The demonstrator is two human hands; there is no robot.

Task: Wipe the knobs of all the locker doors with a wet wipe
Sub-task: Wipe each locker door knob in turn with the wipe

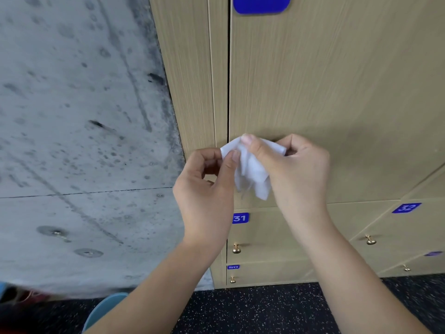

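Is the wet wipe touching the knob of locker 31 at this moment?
No, both hands, left and right, hold the wet wipe up above the number plate 31, and the knob below is bare.

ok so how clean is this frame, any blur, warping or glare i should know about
Head view: wide-angle bowing curves the locker edges and tilts the lower doors; the left hand, right hand and wet wipe are slightly soft, the bottom-left corner is smeared; lighting is even and soft, with small glints on the brass knobs and no harsh glare.
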